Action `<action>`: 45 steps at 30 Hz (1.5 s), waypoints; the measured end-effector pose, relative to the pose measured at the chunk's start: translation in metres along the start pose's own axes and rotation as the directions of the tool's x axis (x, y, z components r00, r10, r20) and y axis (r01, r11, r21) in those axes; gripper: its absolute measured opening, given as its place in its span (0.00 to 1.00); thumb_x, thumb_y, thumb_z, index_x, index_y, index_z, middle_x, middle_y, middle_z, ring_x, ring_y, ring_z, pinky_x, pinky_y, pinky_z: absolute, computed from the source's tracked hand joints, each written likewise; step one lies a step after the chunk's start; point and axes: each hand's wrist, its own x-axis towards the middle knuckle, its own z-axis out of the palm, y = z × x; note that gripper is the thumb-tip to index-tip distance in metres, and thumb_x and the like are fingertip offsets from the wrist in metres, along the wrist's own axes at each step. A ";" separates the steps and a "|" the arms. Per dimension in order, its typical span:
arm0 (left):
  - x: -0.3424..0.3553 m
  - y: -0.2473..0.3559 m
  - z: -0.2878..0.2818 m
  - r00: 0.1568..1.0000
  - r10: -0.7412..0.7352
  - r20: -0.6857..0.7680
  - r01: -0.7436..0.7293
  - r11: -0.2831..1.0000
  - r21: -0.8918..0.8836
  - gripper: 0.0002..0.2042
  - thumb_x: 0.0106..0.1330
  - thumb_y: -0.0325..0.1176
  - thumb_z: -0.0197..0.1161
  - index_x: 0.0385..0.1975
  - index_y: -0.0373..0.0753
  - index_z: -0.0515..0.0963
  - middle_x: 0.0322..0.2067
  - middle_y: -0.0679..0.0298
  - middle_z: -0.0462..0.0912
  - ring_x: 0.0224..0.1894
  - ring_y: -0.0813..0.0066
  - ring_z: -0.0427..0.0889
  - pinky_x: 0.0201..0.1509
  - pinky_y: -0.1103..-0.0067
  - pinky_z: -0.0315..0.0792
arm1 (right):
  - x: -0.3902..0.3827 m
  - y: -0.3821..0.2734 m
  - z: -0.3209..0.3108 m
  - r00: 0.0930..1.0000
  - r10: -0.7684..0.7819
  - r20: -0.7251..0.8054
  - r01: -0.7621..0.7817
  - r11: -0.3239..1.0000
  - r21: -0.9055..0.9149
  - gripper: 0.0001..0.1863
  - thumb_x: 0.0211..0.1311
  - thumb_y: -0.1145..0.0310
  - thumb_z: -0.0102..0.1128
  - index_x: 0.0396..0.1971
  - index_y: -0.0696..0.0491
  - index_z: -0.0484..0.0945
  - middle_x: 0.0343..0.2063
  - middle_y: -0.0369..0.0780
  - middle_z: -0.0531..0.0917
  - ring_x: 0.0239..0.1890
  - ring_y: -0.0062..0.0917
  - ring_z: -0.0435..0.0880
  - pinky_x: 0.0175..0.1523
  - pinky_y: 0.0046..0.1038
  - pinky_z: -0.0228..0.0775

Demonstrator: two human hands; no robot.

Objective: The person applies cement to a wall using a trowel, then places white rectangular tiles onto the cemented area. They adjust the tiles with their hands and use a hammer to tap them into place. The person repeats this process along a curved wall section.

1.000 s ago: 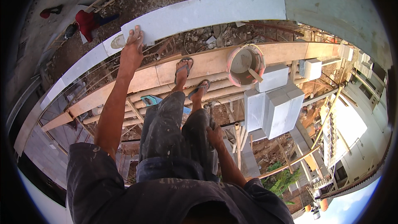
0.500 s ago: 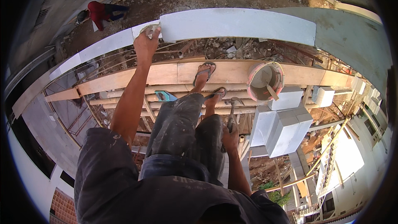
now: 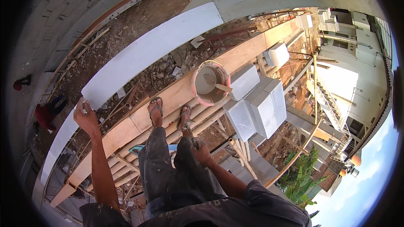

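My left hand [image 3: 86,120] is raised at the white block wall [image 3: 147,44], beside the step in its top edge. Its fingers are curled together, and what they hold, if anything, I cannot make out. My right hand [image 3: 202,152] is closed around the handle of a hammer [image 3: 187,127], low in front of my right knee. The hammer's head points away from me, near my right sandal. Ahead and to the right stands a pinkish bucket [image 3: 196,87] with grey mortar in it, and a trowel [image 3: 224,88] leans in the mortar with its handle over the rim.
I stand on a plank [image 3: 168,103] beside bamboo poles [image 3: 168,141]. White blocks [image 3: 269,109] are stacked right of the bucket. A teal tool [image 3: 136,149] lies left of my legs. Beyond the wall, a person in red [image 3: 44,117] bends over rubble-strewn ground.
My view has swung right, so the scene is turned and shifted left. The pale grey lump seen in my left hand before no longer shows clearly. My right hand keeps the hammer.
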 end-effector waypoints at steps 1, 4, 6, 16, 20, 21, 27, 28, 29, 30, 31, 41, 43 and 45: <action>-0.003 0.018 -0.001 0.999 0.030 0.024 -0.029 0.999 -0.015 0.17 0.64 0.34 0.65 0.53 0.39 0.78 0.43 0.57 0.84 0.47 0.56 0.80 0.62 0.58 0.63 | 0.005 0.007 0.003 1.000 0.006 -0.008 -0.006 1.000 0.000 0.22 0.58 0.58 0.60 0.43 0.63 0.76 0.39 0.57 0.81 0.45 0.51 0.81 0.50 0.43 0.70; -0.010 0.045 0.000 0.940 0.342 0.010 -0.342 0.937 0.077 0.17 0.62 0.32 0.66 0.51 0.40 0.78 0.46 0.59 0.79 0.53 0.57 0.75 0.63 0.57 0.61 | 0.013 0.025 0.010 0.999 -0.020 -0.050 0.018 1.000 -0.025 0.21 0.59 0.58 0.60 0.40 0.62 0.76 0.36 0.56 0.82 0.44 0.51 0.81 0.49 0.44 0.70; -0.015 0.067 -0.002 0.872 0.482 0.090 -0.488 0.870 0.073 0.18 0.57 0.32 0.70 0.48 0.42 0.78 0.52 0.60 0.75 0.60 0.56 0.69 0.67 0.56 0.57 | 0.018 0.037 0.010 0.998 -0.013 -0.057 0.014 1.000 0.019 0.20 0.59 0.57 0.60 0.39 0.62 0.76 0.35 0.56 0.82 0.44 0.51 0.81 0.49 0.44 0.70; -0.024 0.079 0.027 0.859 0.467 0.209 -0.511 0.797 0.322 0.09 0.57 0.28 0.68 0.38 0.45 0.81 0.52 0.67 0.75 0.61 0.63 0.70 0.70 0.54 0.53 | 0.027 0.076 -0.026 0.996 0.089 -0.027 -0.085 0.987 0.136 0.23 0.60 0.57 0.58 0.46 0.61 0.76 0.40 0.56 0.82 0.48 0.46 0.81 0.55 0.41 0.70; -0.027 0.083 0.028 0.889 0.412 0.200 -0.457 0.817 0.351 0.07 0.59 0.27 0.66 0.36 0.44 0.81 0.52 0.67 0.76 0.61 0.63 0.70 0.70 0.54 0.54 | 0.039 0.099 -0.032 0.996 0.091 -0.017 -0.087 0.981 0.176 0.23 0.60 0.57 0.58 0.46 0.61 0.76 0.41 0.55 0.82 0.49 0.44 0.82 0.55 0.41 0.70; -0.027 0.082 0.027 0.889 0.413 0.198 -0.458 0.810 0.366 0.06 0.60 0.27 0.65 0.36 0.44 0.81 0.52 0.67 0.76 0.61 0.63 0.70 0.69 0.54 0.54 | 0.042 0.104 -0.032 0.996 0.085 -0.020 -0.080 0.981 0.175 0.23 0.60 0.57 0.58 0.46 0.61 0.76 0.41 0.55 0.82 0.49 0.44 0.82 0.55 0.41 0.70; -0.021 0.081 0.011 0.889 0.437 0.133 -0.451 0.791 0.414 0.07 0.65 0.31 0.61 0.42 0.42 0.79 0.53 0.64 0.76 0.61 0.59 0.69 0.67 0.54 0.56 | 0.060 0.119 -0.030 0.998 0.056 0.004 -0.056 0.987 0.149 0.25 0.60 0.57 0.58 0.46 0.65 0.75 0.41 0.61 0.81 0.49 0.54 0.80 0.56 0.47 0.70; -0.022 0.081 0.003 0.881 0.463 0.093 -0.458 0.790 0.408 0.08 0.66 0.32 0.60 0.43 0.42 0.78 0.53 0.63 0.76 0.61 0.58 0.69 0.67 0.54 0.57 | 0.060 0.116 -0.031 0.998 0.069 0.012 -0.070 0.986 0.148 0.25 0.60 0.57 0.58 0.46 0.65 0.75 0.41 0.62 0.81 0.49 0.54 0.80 0.56 0.47 0.70; -0.023 0.083 -0.004 0.870 0.491 0.053 -0.469 0.787 0.401 0.09 0.67 0.33 0.60 0.45 0.42 0.78 0.54 0.62 0.75 0.61 0.57 0.69 0.66 0.54 0.57 | 0.058 0.116 -0.031 0.999 0.053 0.003 -0.053 0.987 0.151 0.25 0.60 0.57 0.58 0.47 0.65 0.75 0.41 0.62 0.81 0.49 0.54 0.80 0.56 0.47 0.70; -0.028 0.095 -0.010 0.873 0.487 0.008 -0.448 0.797 0.406 0.11 0.69 0.37 0.59 0.47 0.41 0.77 0.54 0.59 0.75 0.61 0.55 0.69 0.65 0.53 0.58 | 0.057 0.116 -0.033 0.999 0.034 -0.012 -0.032 0.987 0.159 0.25 0.60 0.57 0.58 0.47 0.64 0.75 0.42 0.62 0.81 0.49 0.55 0.80 0.56 0.47 0.70; -0.031 0.102 -0.012 0.871 0.491 0.004 -0.453 0.800 0.393 0.11 0.70 0.38 0.59 0.47 0.42 0.77 0.54 0.59 0.75 0.61 0.54 0.69 0.65 0.53 0.58 | 0.060 0.114 -0.033 1.000 0.009 -0.030 -0.004 0.985 0.172 0.25 0.60 0.57 0.58 0.48 0.64 0.75 0.42 0.62 0.81 0.49 0.55 0.80 0.55 0.47 0.70; -0.028 0.195 0.033 0.730 0.667 0.149 -0.677 0.677 0.290 0.17 0.64 0.37 0.65 0.52 0.42 0.75 0.60 0.57 0.69 0.65 0.52 0.64 0.66 0.51 0.58 | 0.076 0.094 -0.039 0.982 -0.083 -0.171 0.155 0.873 0.463 0.23 0.63 0.57 0.58 0.50 0.61 0.72 0.38 0.55 0.81 0.45 0.49 0.81 0.51 0.42 0.70; -0.044 0.232 0.044 0.720 0.681 0.133 -0.692 0.692 0.206 0.18 0.62 0.34 0.66 0.52 0.41 0.75 0.61 0.56 0.68 0.65 0.51 0.62 0.66 0.52 0.58 | 0.077 0.093 -0.041 0.966 -0.099 -0.239 0.212 0.832 0.513 0.26 0.61 0.56 0.61 0.51 0.61 0.73 0.40 0.58 0.81 0.48 0.51 0.81 0.53 0.43 0.71; -0.071 0.246 0.050 0.696 0.700 0.159 -0.716 0.692 0.086 0.16 0.60 0.28 0.67 0.48 0.39 0.77 0.51 0.56 0.77 0.55 0.55 0.74 0.65 0.54 0.60 | 0.079 0.089 -0.050 0.979 -0.079 -0.186 0.168 0.833 0.527 0.27 0.61 0.53 0.62 0.50 0.61 0.74 0.39 0.57 0.82 0.47 0.52 0.81 0.53 0.43 0.71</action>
